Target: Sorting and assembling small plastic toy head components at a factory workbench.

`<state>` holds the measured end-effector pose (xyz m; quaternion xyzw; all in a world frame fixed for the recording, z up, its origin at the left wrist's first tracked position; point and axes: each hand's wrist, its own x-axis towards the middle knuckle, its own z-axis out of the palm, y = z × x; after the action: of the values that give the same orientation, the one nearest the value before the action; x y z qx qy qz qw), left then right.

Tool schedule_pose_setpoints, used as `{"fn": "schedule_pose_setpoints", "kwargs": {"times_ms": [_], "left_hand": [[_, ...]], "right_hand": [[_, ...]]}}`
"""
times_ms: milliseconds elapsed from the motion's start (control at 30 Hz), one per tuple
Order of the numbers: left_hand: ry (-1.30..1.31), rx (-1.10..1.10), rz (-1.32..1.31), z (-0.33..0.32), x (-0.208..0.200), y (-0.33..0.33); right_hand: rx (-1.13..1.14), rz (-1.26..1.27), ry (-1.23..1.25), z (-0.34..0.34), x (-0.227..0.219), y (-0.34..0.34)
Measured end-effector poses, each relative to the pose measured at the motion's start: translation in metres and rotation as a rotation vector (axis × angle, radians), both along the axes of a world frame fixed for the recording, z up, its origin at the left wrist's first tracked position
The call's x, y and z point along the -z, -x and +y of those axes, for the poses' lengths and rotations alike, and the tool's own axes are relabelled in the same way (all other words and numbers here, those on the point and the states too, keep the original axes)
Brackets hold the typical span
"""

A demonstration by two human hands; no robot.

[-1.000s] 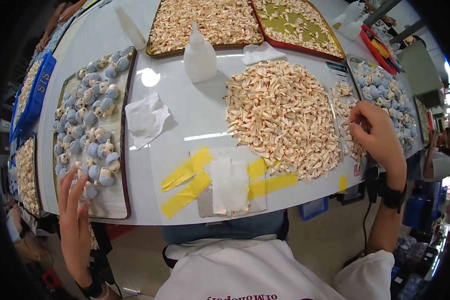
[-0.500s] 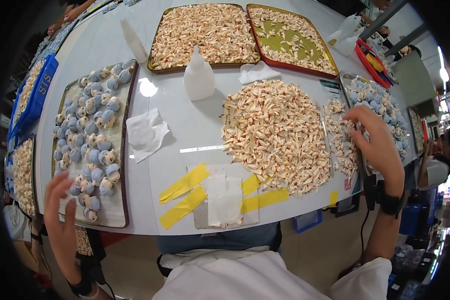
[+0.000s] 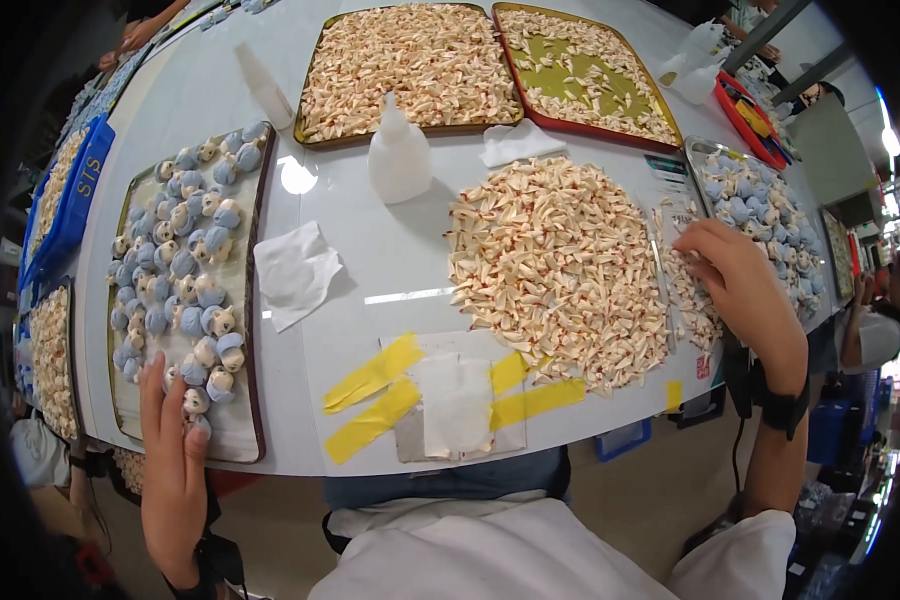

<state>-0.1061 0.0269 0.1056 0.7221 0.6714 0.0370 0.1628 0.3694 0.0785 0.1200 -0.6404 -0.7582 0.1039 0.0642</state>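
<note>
My left hand (image 3: 177, 450) reaches over the near edge of a left-hand tray (image 3: 238, 435), fingers stretched out and slightly apart, beside the closest of several small blue-and-cream round figures (image 3: 220, 318). Whether the fingertips touch them I cannot tell. My right hand (image 3: 745, 285) bends over a narrow strip of small cream pieces (image 3: 697, 318). Its fingers are curled with the tips down among the pieces; anything between them is hidden. Left of that strip spreads a large pile of pointed cream pieces with reddish tips (image 3: 560, 275). A thin metal strip (image 3: 660, 275) lies between pile and strip.
A white squeeze bottle (image 3: 398, 160) stands mid-table near a white cloth (image 3: 295, 272). Yellow tape (image 3: 375, 372) holds a white pad (image 3: 455, 405) at the front edge. Trays of cream pieces (image 3: 405, 65) line the back. Another tray of blue figures (image 3: 765, 215) sits right.
My left hand has moved right and in toward the near figures on the tray. My right hand has dipped slightly lower and left over the cream strip, its fingers curling.
</note>
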Motion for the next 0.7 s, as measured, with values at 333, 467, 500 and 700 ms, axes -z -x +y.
{"fn": "schedule_pose_setpoints", "kwargs": {"times_ms": [333,467,500,700], "left_hand": [[-0.192,0.012,-0.059,0.003,0.002,-0.013],[-0.226,-0.024,-0.105,0.011,0.007,-0.013],[-0.230,-0.031,-0.098,0.014,0.007,-0.009],[-0.353,-0.002,-0.001,0.029,0.008,0.002]], "right_hand": [[0.054,0.038,-0.047,-0.005,0.006,0.001],[0.096,0.028,-0.027,-0.006,0.005,0.003],[0.093,0.007,-0.031,-0.006,0.005,0.005],[0.097,0.010,-0.060,-0.006,0.007,0.001]]}}
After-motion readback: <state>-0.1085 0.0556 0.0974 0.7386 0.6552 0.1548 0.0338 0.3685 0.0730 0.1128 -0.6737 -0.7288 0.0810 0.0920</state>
